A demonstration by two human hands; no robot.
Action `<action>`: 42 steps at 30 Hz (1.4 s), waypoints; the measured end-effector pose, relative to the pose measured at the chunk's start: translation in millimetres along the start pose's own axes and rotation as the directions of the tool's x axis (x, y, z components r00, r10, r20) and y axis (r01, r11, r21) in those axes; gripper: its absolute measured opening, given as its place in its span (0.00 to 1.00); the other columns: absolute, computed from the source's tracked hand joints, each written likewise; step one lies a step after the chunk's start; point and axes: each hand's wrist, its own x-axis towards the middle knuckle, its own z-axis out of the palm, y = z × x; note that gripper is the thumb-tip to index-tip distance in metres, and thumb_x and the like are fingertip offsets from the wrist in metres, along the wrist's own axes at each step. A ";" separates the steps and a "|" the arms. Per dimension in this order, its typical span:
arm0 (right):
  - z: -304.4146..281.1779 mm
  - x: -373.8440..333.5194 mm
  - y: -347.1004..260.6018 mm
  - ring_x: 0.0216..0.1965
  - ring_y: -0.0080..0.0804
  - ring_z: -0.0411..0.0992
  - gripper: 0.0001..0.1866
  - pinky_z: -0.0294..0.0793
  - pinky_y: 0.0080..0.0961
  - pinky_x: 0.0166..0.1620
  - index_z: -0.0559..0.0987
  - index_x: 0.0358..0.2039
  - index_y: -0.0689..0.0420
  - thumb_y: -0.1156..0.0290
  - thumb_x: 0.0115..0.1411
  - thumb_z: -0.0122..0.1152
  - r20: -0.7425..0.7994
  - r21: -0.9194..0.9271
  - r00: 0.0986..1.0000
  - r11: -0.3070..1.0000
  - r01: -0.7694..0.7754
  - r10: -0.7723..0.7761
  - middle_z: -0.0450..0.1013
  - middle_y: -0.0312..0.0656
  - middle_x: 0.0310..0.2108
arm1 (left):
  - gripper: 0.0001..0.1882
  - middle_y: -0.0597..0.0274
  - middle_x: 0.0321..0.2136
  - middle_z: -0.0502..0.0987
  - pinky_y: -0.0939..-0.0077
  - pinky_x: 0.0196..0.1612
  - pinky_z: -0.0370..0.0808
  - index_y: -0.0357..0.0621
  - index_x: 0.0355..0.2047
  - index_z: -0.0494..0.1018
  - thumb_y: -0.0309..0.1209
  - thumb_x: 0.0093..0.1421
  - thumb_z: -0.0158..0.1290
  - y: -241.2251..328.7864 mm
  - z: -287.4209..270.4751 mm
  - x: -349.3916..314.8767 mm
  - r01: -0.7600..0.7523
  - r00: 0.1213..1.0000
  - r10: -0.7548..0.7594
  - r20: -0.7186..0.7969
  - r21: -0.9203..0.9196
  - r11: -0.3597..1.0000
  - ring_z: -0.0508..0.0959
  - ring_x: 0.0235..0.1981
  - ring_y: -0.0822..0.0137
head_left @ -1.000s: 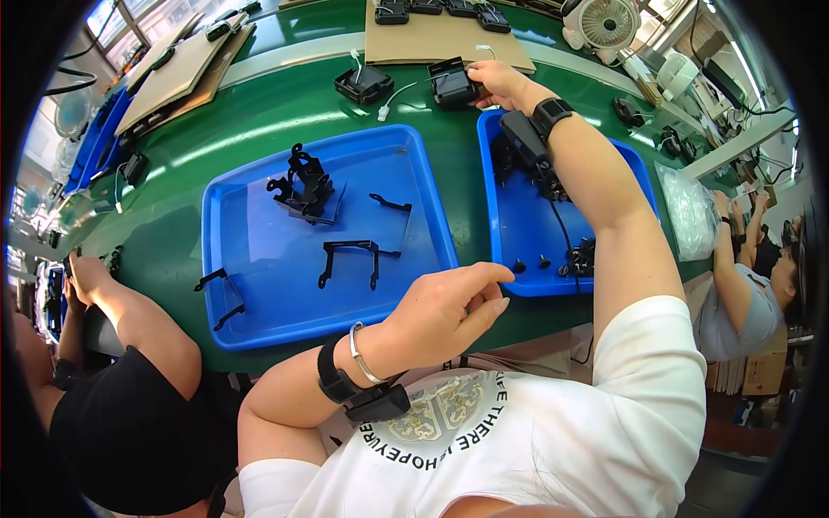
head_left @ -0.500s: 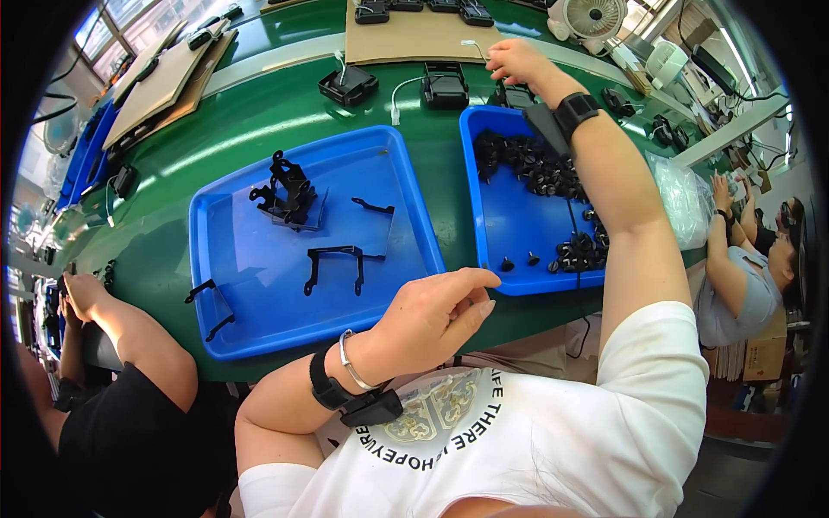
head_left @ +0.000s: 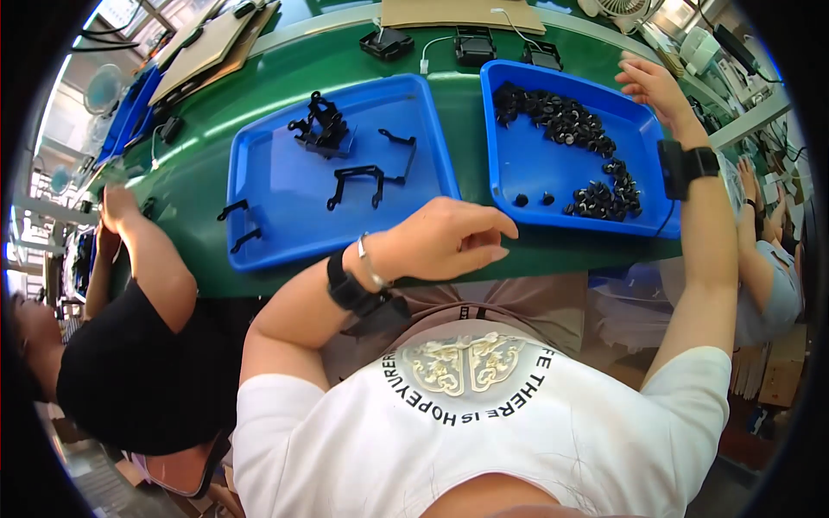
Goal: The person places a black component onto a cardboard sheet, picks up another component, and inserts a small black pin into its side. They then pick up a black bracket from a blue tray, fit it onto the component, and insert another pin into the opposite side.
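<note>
My left hand (head_left: 449, 240) hovers at the near edge of the table, between two blue trays. Its thumb and index finger are apart, with nothing visible between them. Past the right rim of the right blue tray (head_left: 553, 220), my right hand (head_left: 649, 86) is raised with its fingers loosely stretched and nothing seen in it. That tray holds many small black knob-headed screws (head_left: 570, 121). In the left blue tray (head_left: 302, 250) lie black U-shaped brackets (head_left: 356, 180), one leaning over its left rim, and a cluster of brackets (head_left: 321, 129) stands toward the back.
Black devices with white-plugged cables, such as this one (head_left: 475, 45), sit along the back of the green table (head_left: 328, 65). Cardboard sheets (head_left: 207, 47) lie back left. A co-worker's arm (head_left: 151, 237) reaches in at left. A fan (head_left: 617, 7) stands back right; other people sit at right.
My right hand has come away from a white cable plug at the back and moved right and nearer. My left hand stays by the trays. The whole view has shifted.
</note>
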 end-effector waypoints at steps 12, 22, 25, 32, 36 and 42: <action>-32.4 -99.4 -0.4 0.28 0.14 0.69 0.17 0.67 0.10 0.29 0.72 0.46 0.55 0.61 0.60 0.54 0.026 -0.028 0.995 0.995 0.095 -0.094 0.73 0.32 0.33 | 0.12 0.64 0.29 0.77 0.83 0.34 0.71 0.40 0.41 0.72 0.28 0.56 0.55 32.2 7.6 0.4 0.172 0.984 -0.172 -0.044 -0.012 0.985 0.75 0.29 0.76; -29.1 53.5 -28.3 0.27 0.19 0.69 0.17 0.69 0.16 0.28 0.73 0.44 0.58 0.61 0.57 0.55 -0.108 -0.268 0.984 0.957 0.109 -0.142 0.71 0.34 0.32 | 0.21 0.60 0.38 0.74 0.79 0.39 0.74 0.34 0.46 0.67 0.34 0.55 0.56 -32.9 -212.8 129.0 0.451 0.803 -0.373 -0.466 0.066 0.890 0.75 0.37 0.71; -12.8 123.9 -17.2 0.27 0.23 0.69 0.17 0.70 0.20 0.27 0.73 0.41 0.60 0.61 0.56 0.55 -0.118 -0.308 0.990 0.951 0.034 -0.073 0.71 0.35 0.31 | 0.23 0.56 0.39 0.73 0.75 0.38 0.75 0.33 0.46 0.66 0.35 0.55 0.55 -99.9 -269.3 162.8 0.580 0.659 -0.509 -0.554 -0.056 0.812 0.75 0.37 0.66; 46.6 236.4 -0.2 0.27 0.29 0.70 0.20 0.71 0.25 0.25 0.74 0.37 0.63 0.57 0.55 0.56 -0.145 -0.210 0.976 0.959 -0.189 0.160 0.71 0.41 0.31 | 0.19 0.50 0.32 0.74 0.70 0.25 0.73 0.33 0.42 0.70 0.36 0.56 0.52 -200.1 -315.1 212.1 0.808 0.269 -0.683 -0.679 -0.228 0.544 0.75 0.29 0.64; 79.2 278.0 15.8 0.29 0.36 0.71 0.23 0.73 0.31 0.27 0.74 0.36 0.66 0.54 0.55 0.55 -0.186 -0.294 0.959 0.919 -0.262 0.214 0.72 0.46 0.31 | 0.23 0.46 0.40 0.70 0.67 0.36 0.76 0.33 0.45 0.68 0.36 0.54 0.54 -231.2 -318.7 221.8 0.835 0.411 -0.740 -0.532 -0.106 0.540 0.73 0.38 0.56; 82.8 327.0 42.5 0.31 0.43 0.72 0.26 0.72 0.38 0.30 0.75 0.34 0.68 0.52 0.55 0.54 -0.244 -0.574 0.967 0.814 -0.087 -0.069 0.74 0.50 0.32 | 0.21 0.48 0.35 0.70 0.69 0.32 0.74 0.31 0.42 0.69 0.35 0.53 0.55 -243.3 -309.0 254.6 0.880 0.417 -0.713 -0.563 0.053 0.473 0.72 0.30 0.58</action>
